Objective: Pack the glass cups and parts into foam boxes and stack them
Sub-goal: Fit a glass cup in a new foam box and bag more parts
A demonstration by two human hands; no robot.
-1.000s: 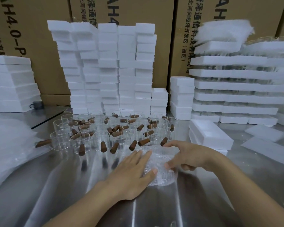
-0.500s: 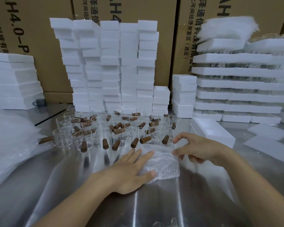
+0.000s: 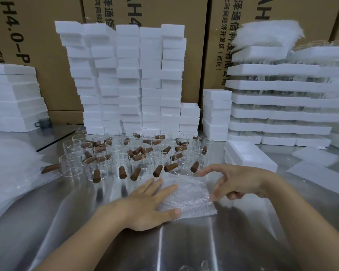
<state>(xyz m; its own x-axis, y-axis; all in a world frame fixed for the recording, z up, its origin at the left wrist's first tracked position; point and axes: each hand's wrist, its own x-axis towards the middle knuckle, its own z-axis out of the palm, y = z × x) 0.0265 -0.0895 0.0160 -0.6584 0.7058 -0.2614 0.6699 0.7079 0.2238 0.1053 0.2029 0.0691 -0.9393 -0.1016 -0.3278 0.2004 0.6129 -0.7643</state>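
Bubble wrap (image 3: 10,173) lies heaped in a cloudy pile at the far left of the steel table (image 3: 184,249), with a low stack of white foam slabs (image 3: 14,98) behind it and a small grey mug (image 3: 43,122) at that stack's right end. Next along stands a crowd of glass cups (image 3: 98,167) with brown wooden handles (image 3: 96,176), packed close together, some handles pointing toward me and others lying across the rims. Behind them rise tall columns of foam boxes (image 3: 129,75), set against big cardboard cartons (image 3: 213,36) printed with dark lettering. In front of the cups, near the middle of the table, sits a bundle wrapped in bubble sheet (image 3: 192,194). The left hand (image 3: 147,204) lies flat on its left side, fingers straight and spread, thumb along the near edge, pressing it down. The right hand (image 3: 237,182) hovers at the bundle's right side, gripping nothing: forefinger stretched out over the far edge, thumb tip at the right edge, the other fingers loosely curled under. Whether the thumb touches the wrap I cannot tell. Just beyond that hand an open foam box (image 3: 247,155) rests on the table, with a short stack of boxes (image 3: 216,112) behind it. Farther right, wide foam trays (image 3: 282,98) are layered with glassware between them, topped by fluffy white wrap (image 3: 268,32), and flat foam lids (image 3: 317,175) lie loose at the right edge.
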